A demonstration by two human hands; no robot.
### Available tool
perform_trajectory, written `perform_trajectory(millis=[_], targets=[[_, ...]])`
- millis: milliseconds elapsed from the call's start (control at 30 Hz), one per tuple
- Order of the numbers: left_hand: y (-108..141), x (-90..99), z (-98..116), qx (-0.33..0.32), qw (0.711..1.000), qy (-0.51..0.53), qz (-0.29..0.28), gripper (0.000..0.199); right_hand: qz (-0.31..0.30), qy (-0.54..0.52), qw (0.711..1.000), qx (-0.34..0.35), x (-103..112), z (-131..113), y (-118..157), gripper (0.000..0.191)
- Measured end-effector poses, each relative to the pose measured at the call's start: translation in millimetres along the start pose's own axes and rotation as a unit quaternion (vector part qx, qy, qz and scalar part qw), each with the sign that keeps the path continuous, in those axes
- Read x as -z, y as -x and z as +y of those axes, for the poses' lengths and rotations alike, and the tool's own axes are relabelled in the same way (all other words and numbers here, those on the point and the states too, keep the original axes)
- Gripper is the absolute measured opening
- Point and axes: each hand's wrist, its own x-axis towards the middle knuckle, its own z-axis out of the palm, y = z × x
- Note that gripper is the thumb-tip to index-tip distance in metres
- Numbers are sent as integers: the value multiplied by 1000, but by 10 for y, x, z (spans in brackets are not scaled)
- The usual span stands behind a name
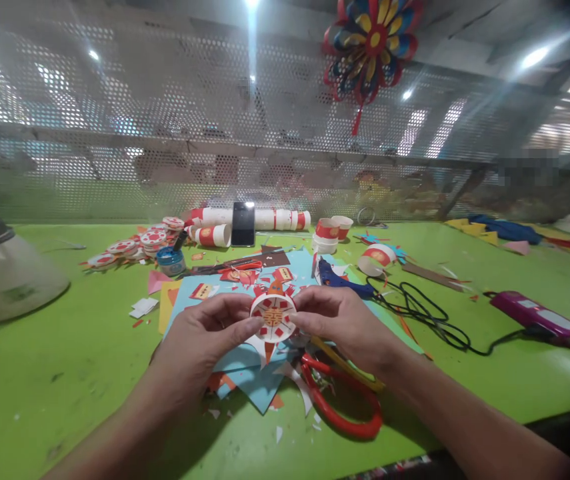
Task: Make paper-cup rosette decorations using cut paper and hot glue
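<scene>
Two hands (pixel 217 327), one paper disc (pixel 273 319), one phone (pixel 243 224)

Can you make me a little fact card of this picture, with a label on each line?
Left hand: pinching the round paper piece
Right hand: on its other edge
Round paper piece colors: white, red, orange
Below the hands: light blue paper
By the right hand: blue glue gun, red loop handle
Farther back: dark phone
Hanging up high: colorful flower decoration
</scene>
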Motion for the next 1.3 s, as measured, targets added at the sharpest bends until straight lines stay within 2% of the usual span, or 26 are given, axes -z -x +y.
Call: perform_trajectory(millis=[167, 333, 433, 567, 700, 867, 1000, 1300], targets=[[-7, 9, 3, 13, 999, -8, -28, 26, 12, 17, 1000, 8, -12, -6, 16, 18], [11, -6, 9, -4, 999, -23, -22, 20, 19, 2, 1000, 4, -22, 21, 13, 19], [-2, -6, -15, 8, 1000, -17, -24, 18, 21, -1, 1000, 0, -16, 43, -2, 21], [-14, -4, -32, 31, 999, 12, -35, 18, 25, 7, 1000, 1, -3, 72, -24, 21], [-11, -10, -12, 46, 996, 72, -37, 15, 11, -34, 999, -3, 0, 116, -63, 22], [-22, -10, 9, 30, 993, 114, -15, 16, -6, -60, 998, 8, -11, 146, -79, 36], [-29, -6, -6, 14, 992, 125, -9, 17, -18, -61, 998, -1, -56, 136, -52, 40], [-18, -46, -35, 19, 993, 117, -7, 17, 10, -63, 998, -5, -111, 200, -48, 29]])
